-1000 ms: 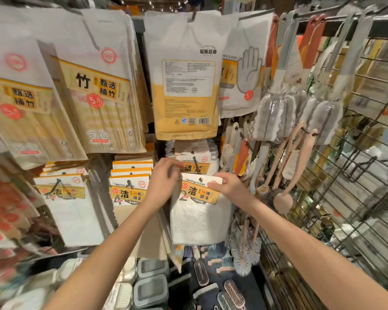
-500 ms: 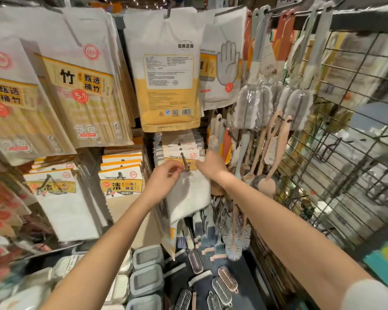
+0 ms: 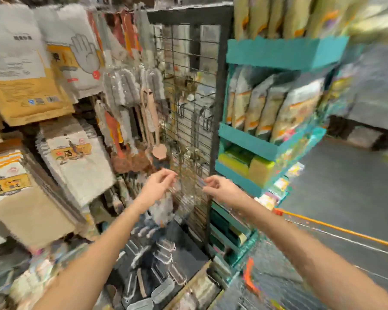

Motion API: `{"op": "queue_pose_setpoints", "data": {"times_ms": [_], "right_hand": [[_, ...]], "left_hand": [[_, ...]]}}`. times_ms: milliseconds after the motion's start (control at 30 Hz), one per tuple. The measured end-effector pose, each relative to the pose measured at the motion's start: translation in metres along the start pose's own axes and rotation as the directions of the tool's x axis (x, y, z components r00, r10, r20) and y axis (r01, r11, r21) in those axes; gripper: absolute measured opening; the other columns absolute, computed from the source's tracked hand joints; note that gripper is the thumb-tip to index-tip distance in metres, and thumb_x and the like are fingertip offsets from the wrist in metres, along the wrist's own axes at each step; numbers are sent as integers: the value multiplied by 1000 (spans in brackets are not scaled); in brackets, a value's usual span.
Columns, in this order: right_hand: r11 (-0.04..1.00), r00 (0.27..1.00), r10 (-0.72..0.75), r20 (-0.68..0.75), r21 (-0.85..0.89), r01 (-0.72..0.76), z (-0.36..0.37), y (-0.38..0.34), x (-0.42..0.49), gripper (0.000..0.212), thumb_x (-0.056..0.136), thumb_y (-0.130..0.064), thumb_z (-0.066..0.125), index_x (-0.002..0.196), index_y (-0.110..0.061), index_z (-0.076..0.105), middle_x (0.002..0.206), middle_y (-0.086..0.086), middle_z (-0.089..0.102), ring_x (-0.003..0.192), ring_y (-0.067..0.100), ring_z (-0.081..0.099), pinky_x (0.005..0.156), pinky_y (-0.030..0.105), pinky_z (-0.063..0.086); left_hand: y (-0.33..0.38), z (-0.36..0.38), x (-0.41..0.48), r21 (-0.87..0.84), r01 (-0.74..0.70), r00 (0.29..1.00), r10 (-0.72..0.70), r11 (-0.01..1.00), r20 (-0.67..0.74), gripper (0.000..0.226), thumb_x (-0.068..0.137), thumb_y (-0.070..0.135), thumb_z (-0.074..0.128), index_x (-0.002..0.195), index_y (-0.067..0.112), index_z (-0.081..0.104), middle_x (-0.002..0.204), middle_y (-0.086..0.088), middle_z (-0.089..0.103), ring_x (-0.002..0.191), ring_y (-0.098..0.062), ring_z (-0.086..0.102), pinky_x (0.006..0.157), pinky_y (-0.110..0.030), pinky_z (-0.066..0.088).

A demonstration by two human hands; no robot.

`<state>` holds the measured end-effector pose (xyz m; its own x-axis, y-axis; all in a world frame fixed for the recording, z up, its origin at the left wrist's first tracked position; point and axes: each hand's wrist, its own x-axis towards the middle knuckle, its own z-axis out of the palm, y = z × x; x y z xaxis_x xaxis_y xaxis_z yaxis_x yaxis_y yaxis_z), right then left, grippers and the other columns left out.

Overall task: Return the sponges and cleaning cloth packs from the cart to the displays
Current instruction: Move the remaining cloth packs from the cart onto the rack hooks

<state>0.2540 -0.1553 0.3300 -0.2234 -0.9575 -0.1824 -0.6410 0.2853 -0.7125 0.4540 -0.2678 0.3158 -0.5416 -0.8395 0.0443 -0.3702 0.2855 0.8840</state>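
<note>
Head view: left hand (image 3: 157, 186) and right hand (image 3: 222, 189), fingers loosely curled, grasping nothing, before wire grid (image 3: 188, 108); cloth packs (image 3: 76, 159) hang left; sponges (image 3: 235, 161) right.

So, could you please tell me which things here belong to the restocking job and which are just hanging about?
Part of the job: cloth packs on the left; sponges in the teal display; left hand and right hand, both holding nothing.
Just there: glove packs; brushes; wire grid; bags above the sponges.
</note>
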Motion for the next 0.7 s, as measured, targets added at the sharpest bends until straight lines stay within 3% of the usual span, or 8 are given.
{"op": "queue_pose_setpoints", "data": {"times_ms": [100,200,300,367,467,600,700], "right_hand": [[991,989,121,-82,64,-116,-32,73,-76,31,90,-30,62,117,-15,59,95,0,62,75,9,58,67,13,45],[964,951,258,-167,103,-244,-55,163,-145,34,83,-41,66,109,-20,63,96,0,68,87,17,63,84,35,51],[911,881,409,-238,165,-378,-79,219,-218,27,88,-27,62,113,-17,62,87,1,63,82,15,56,76,29,43],[877,838,478,-263,204,-436,-90,246,-254,26,90,-24,60,113,-13,62,83,0,60,82,15,53,73,26,39],[819,786,566,-247,279,-502,-100,291,-290,29,90,-21,61,113,-4,63,94,8,64,85,16,55,71,25,42],[731,698,672,-246,369,-574,-106,352,-314,34,91,-31,59,116,-7,61,104,6,65,87,16,57,66,22,41],[672,637,732,-241,408,-618,-102,400,-315,39,93,-28,56,125,-6,55,109,8,63,81,13,51,53,13,33]], "left_hand": [[37,83,-22,-29,-38,990,42,999,132,17,99,9,45,103,4,60,84,-6,63,71,-2,62,81,-28,50],[63,171,-43,-36,-106,932,112,994,345,13,98,4,47,99,10,58,82,-4,63,66,3,61,82,-36,50],[83,258,-64,-62,-117,871,132,991,473,13,96,2,50,98,9,60,84,-7,64,63,4,62,80,-33,51],[96,307,-79,-52,-110,839,120,993,531,15,95,1,50,107,-1,59,84,-9,63,62,7,62,76,-23,50],[105,373,-93,-46,-80,764,91,996,639,20,95,-3,48,113,-5,55,84,-10,60,57,10,60,65,-8,47],[103,456,-85,6,-57,665,34,998,746,18,94,0,51,111,2,57,87,-4,64,66,1,62,65,-11,48],[89,514,-69,41,-18,628,-20,999,778,18,94,0,50,109,5,59,86,1,66,74,-8,62,67,-17,49]]}}
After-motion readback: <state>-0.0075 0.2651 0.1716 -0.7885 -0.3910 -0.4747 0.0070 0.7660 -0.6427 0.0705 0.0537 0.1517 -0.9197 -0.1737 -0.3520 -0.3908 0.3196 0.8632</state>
